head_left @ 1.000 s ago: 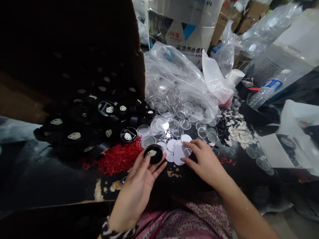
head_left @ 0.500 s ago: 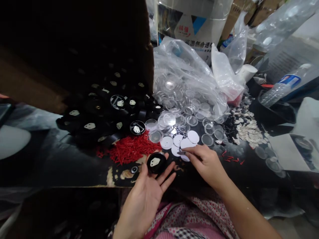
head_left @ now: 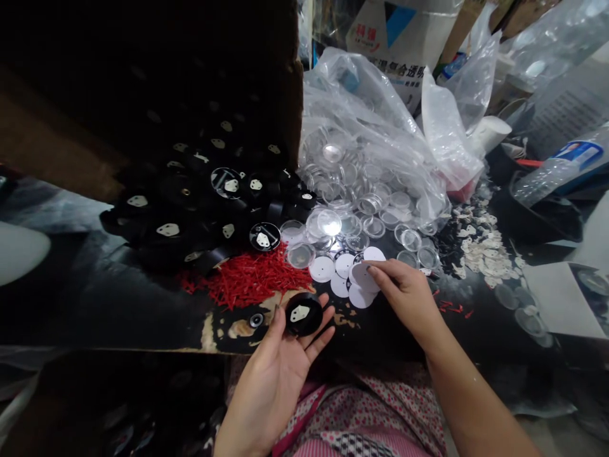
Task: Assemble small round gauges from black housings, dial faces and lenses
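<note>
My left hand (head_left: 278, 374), palm up, holds a round black case (head_left: 313, 322) between thumb and fingers. Inside the case sits a small off-white plate (head_left: 299, 313) with dark holes. Over a small pile of white discs (head_left: 339, 285), my right hand (head_left: 413, 298) has thumb and forefinger closed on the edge of one white disc (head_left: 362, 274). Dark marks show on some discs. Left of the pile lies a heap of small red pieces (head_left: 257, 279). A small dark ring-shaped part (head_left: 256, 320) lies near the left hand.
A cardboard box (head_left: 297, 114) on its side spills black cases (head_left: 166, 244) at the left. Clear round covers (head_left: 328, 222) pour from a plastic bag (head_left: 380, 101) behind the discs. To the right are off-white plates (head_left: 490, 254), a plastic bottle (head_left: 556, 168) and a white carton (head_left: 552, 301).
My right hand has moved slightly right and up, its fingertips now on a white disc at the top of the pile. The left hand still holds the black case. The view has shifted slightly.
</note>
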A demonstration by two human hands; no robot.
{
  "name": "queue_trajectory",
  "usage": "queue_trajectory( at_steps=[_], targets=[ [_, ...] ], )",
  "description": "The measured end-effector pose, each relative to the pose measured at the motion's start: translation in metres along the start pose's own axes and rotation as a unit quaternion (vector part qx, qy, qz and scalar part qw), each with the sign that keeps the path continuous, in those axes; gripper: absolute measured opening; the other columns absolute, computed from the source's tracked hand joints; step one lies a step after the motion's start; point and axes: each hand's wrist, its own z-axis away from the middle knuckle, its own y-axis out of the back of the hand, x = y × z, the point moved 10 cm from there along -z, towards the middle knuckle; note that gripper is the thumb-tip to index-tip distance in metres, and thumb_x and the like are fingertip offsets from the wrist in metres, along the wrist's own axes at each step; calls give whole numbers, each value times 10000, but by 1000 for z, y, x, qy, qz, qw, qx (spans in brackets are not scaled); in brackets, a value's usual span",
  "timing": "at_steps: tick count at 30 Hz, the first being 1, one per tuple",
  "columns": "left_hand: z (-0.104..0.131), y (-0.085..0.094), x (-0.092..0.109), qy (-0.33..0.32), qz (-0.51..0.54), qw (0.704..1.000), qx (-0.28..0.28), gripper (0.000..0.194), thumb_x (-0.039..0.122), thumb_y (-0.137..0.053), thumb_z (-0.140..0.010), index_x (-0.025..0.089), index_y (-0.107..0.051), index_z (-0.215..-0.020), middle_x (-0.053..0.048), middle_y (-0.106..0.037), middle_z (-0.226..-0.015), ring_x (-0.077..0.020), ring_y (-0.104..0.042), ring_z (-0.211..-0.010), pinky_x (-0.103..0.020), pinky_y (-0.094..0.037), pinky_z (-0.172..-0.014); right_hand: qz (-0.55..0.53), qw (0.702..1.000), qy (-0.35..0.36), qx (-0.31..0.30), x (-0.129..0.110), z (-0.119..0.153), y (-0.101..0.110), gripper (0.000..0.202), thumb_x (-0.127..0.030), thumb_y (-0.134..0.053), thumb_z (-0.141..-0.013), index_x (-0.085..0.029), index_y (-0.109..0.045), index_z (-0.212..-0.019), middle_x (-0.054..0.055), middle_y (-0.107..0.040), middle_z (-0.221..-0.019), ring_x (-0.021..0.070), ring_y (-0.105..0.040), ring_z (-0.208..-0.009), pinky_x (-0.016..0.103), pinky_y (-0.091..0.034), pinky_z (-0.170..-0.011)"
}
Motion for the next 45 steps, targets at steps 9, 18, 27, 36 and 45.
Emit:
queue_trajectory(
  at_steps=[9, 18, 27, 36, 45],
  targets=[
    [4, -1, 6, -30, -14, 999, -6, 294, 418, -559, -909, 248, -645, -1132, -72, -670, -1231, -234, -666, -1049, -334, -576, -839, -146, 983, 47, -98, -45, 19, -30, 190, -311, -634, -864, -227, -718, -1011, 19, -724, -897, 155, -652, -815, 276, -485, -748],
    [7, 0, 8, -65, -68, 996, -4, 325, 382, -668, -841, 204, -688, -1112, -93, -661, -1242, -274, -623, -1128, -372, -555, -913, -154, 987, -22, -38, -43, 24, -26, 186, -225, -597, -865, -238, -676, -1033, 18, -704, -913, 164, -637, -809, 300, -499, -741],
    [7, 2, 1, -75, -130, 989, -3, 316, 383, -724, -785, 280, -720, -1084, -18, -617, -1321, -291, -509, -1275, -320, -537, -949, -133, 989, 14, -61, -70, 25, -43, 69, -162, -592, -844, -205, -605, -898, 26, -639, -847, 153, -601, -758, 280, -495, -690],
    [5, 2, 9, -110, -234, 965, -41, 385, 337, -746, -766, 303, -693, -1146, -24, -655, -1264, -264, -582, -1194, -329, -502, -982, -159, 977, -72, -120, -46, 26, -56, 116, -235, -629, -795, -208, -519, -822, -23, -583, -721, 119, -539, -623, 236, -416, -553],
    [21, 29, 40, -174, -393, 903, 16, 321, 335, -714, -786, 288, -703, -1103, -39, -699, -1152, -263, -634, -1097, -295, -519, -920, -149, 965, 28, -213, -75, 35, -72, 227, -138, -519, -856, -223, -590, -1054, 22, -681, -977, 150, -630, -842, 280, -482, -748]
  ],
)
